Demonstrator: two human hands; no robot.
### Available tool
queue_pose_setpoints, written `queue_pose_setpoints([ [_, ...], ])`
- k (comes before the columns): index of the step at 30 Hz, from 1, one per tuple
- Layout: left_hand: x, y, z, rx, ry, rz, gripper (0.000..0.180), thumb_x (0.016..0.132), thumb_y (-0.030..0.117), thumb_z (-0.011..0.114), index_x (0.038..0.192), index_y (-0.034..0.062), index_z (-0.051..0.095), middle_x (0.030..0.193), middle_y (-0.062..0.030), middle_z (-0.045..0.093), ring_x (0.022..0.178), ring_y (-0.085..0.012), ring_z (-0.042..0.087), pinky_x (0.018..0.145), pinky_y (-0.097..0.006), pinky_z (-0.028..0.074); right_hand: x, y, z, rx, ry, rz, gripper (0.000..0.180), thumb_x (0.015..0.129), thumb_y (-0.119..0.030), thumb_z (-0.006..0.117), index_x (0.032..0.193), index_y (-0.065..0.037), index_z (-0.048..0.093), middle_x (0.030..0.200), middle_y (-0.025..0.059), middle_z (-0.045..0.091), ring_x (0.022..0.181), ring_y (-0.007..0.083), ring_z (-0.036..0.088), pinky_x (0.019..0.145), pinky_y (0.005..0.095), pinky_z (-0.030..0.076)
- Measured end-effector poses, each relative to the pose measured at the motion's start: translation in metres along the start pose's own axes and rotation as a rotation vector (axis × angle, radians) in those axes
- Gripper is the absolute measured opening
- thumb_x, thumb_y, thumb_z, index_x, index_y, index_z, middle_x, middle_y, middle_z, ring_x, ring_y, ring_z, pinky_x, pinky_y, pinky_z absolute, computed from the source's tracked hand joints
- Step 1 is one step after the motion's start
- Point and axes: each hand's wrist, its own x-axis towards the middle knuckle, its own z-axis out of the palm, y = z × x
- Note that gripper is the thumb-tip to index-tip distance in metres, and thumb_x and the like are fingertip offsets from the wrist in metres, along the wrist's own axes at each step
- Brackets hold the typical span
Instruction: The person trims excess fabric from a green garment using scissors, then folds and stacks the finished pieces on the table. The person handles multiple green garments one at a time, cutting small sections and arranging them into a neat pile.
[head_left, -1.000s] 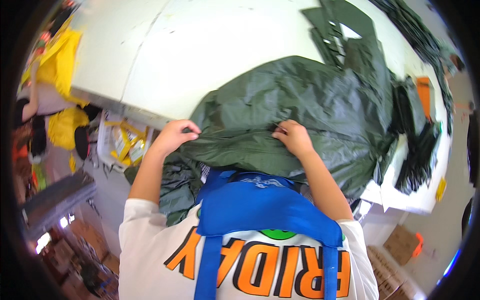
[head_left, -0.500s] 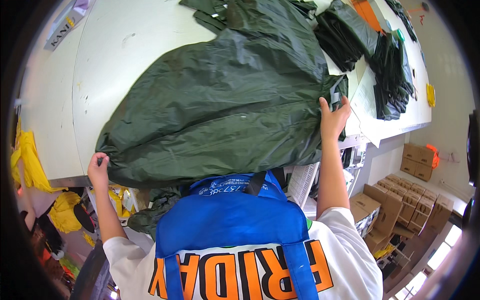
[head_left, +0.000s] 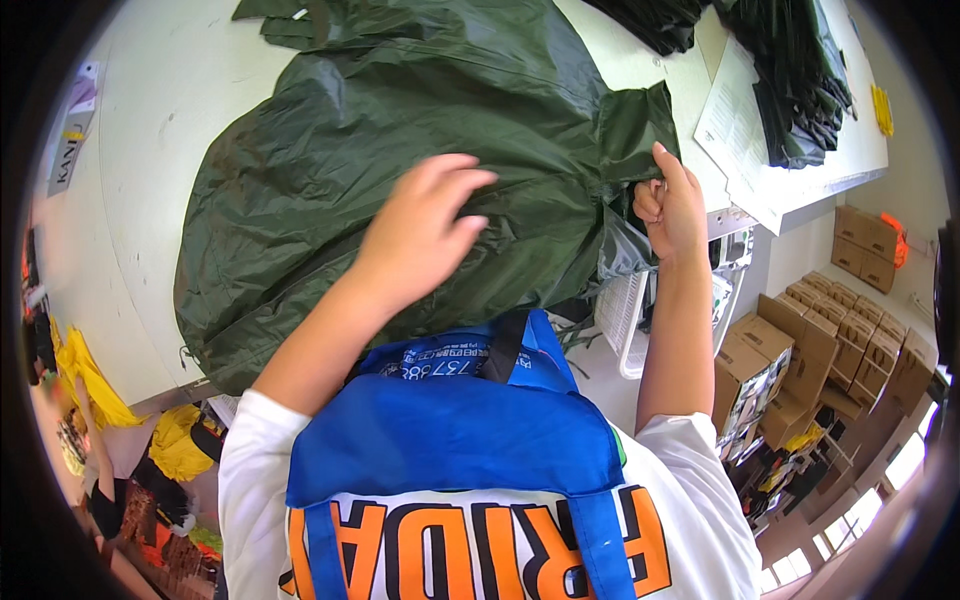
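A large dark green garment of thin, shiny, waterproof-looking fabric point(head_left: 330, 170) lies spread and creased over the white table point(head_left: 130, 210), its near edge hanging over the front. My right hand point(head_left: 672, 208) is closed on the garment at its right end, thumb up, where the cloth bunches and a paler inner side shows below. Over the middle of the fabric is my left hand point(head_left: 425, 225), fingers apart and holding nothing; whether it touches the cloth I cannot tell.
Folded dark garments point(head_left: 800, 110) and a white printed sheet point(head_left: 745, 125) lie on the table at the right. A white wire rack point(head_left: 625, 315) stands under the edge. Cardboard boxes point(head_left: 750, 360) are stacked on the right; yellow cloth point(head_left: 90, 370) hangs at the left, near another person.
My left hand has let go of the garment's left corner and moved right, over its middle. My right hand keeps hold at the right end, where the cloth now stands turned up.
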Motion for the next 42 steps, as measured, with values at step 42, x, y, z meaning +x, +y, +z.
queue_pose_setpoints([
  [42, -0.053, -0.172, -0.175, 0.669, 0.223, -0.953, 0.058, 0.081, 0.047, 0.064, 0.125, 0.0113, 0.053, 0.125, -0.0107, 0.057, 0.117, -0.0312, 0.049, 0.105, -0.044, 0.030, 0.112, -0.036, 0.178, -0.904, -0.187, -0.956, 0.040, 0.085, -0.028, 0.064, 0.116, -0.003, 0.059, 0.105, 0.0143, 0.065, 0.099, 0.0273, 0.062, 0.088, 0.0346, 0.047],
])
